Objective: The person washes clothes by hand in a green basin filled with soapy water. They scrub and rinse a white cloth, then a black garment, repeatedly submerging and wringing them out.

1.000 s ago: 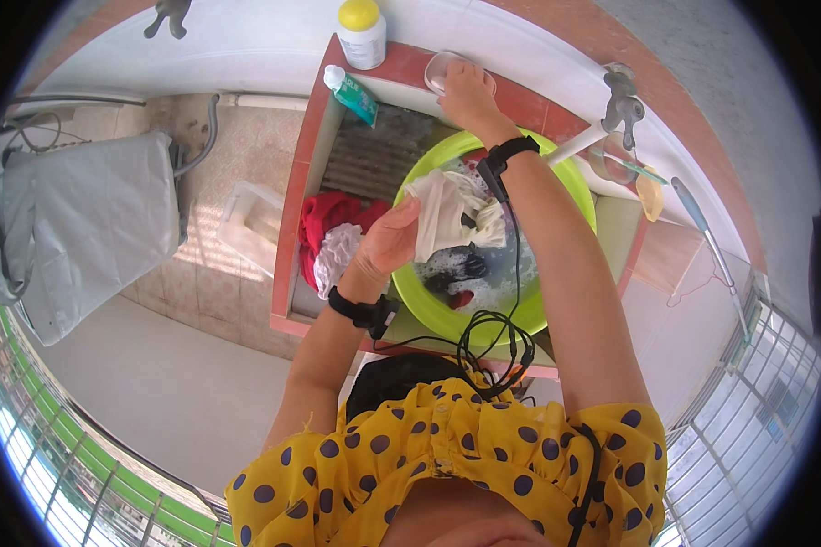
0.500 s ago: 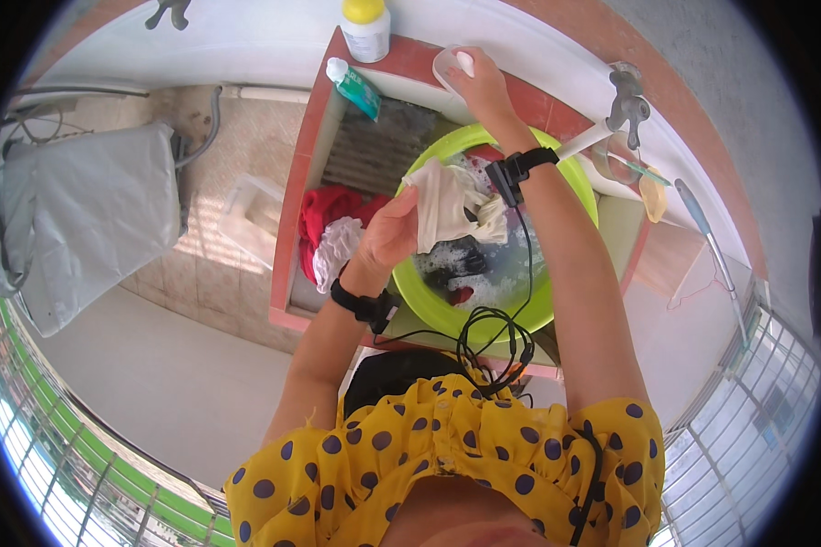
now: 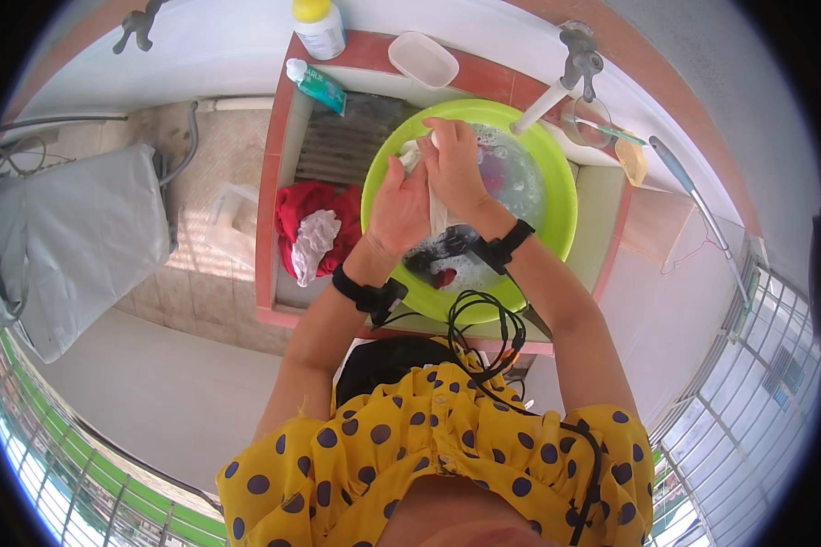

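Right hand [image 3: 456, 173] has moved from the dish [image 3: 423, 60], top centre, down to the left hand [image 3: 400, 208] over the tub [image 3: 561, 202], mid-frame. Cloth [image 3: 438, 217] hangs between them. Right fingers curl closed on likely soap [image 3: 434, 139], bringing it to cloth; left fingers half hidden, can't tell grip.
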